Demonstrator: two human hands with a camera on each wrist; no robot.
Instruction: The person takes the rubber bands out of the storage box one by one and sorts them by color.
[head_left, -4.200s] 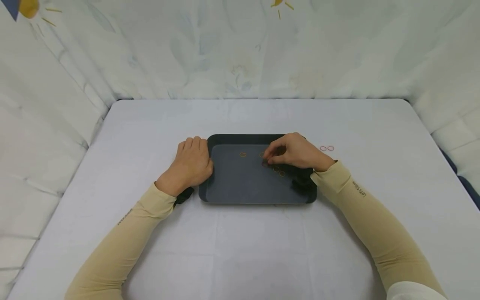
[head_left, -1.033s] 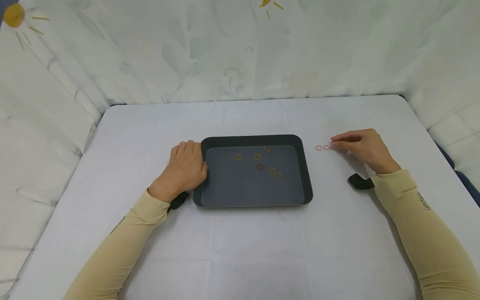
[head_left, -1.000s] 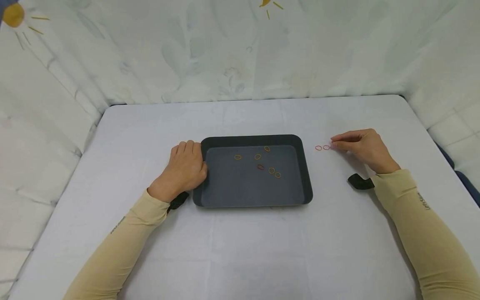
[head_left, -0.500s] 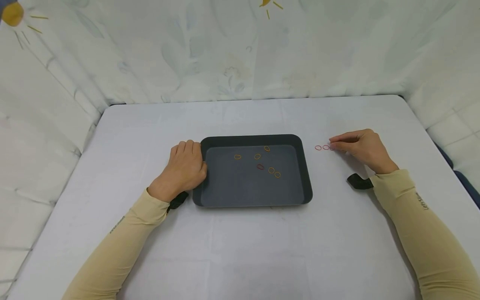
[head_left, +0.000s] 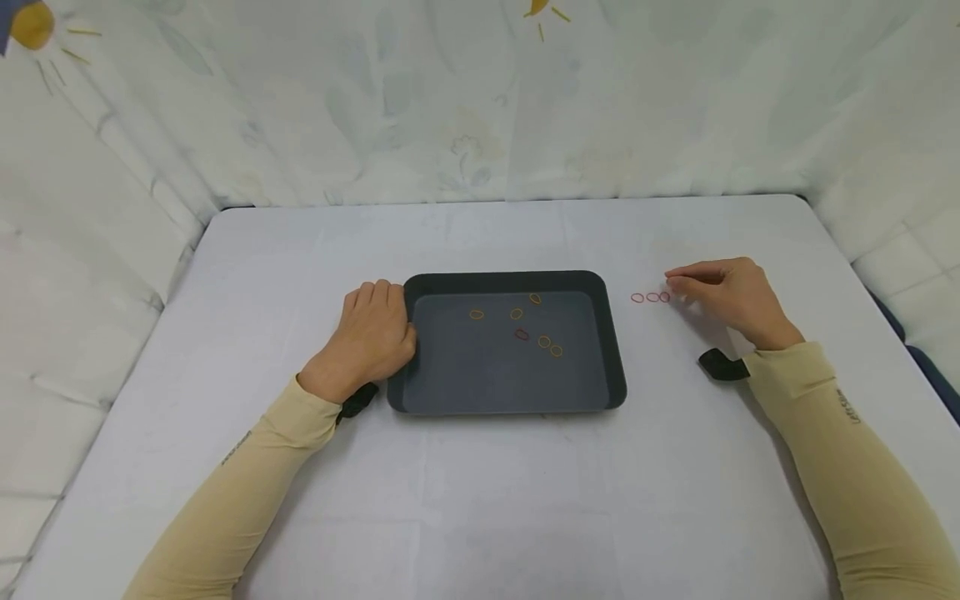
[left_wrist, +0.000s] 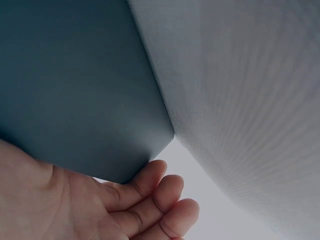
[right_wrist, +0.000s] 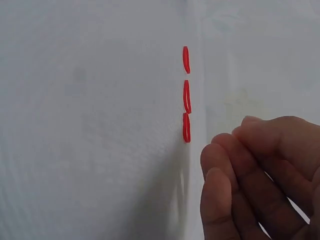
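My left hand [head_left: 372,329] grips the left rim of a dark grey rectangular tray [head_left: 617,367]. In the left wrist view its fingertips [left_wrist: 182,215] lie by the tray's corner. On the table right of the tray, three small red rubber bands [head_left: 653,297] lie in a row. In the right wrist view the nearest red band [right_wrist: 186,128] touches the middle one, while the farthest lies slightly apart. Just right of this row is my right hand [head_left: 731,300], thumb and fingers loosely bent, with nothing seen between them. Inside the tray are one red band [head_left: 522,334] and several yellow-orange bands [head_left: 544,342].
A white cloth covers the table [head_left: 495,508]. Pale patterned curtains [head_left: 480,108] hang behind it and along both sides. A black wrist piece [head_left: 722,365] sticks out under the right sleeve.
My right hand has moved from over the tray to the table on its right. A third red band now lies there, and the fingers have drawn slightly off it. My left hand stays on the tray.
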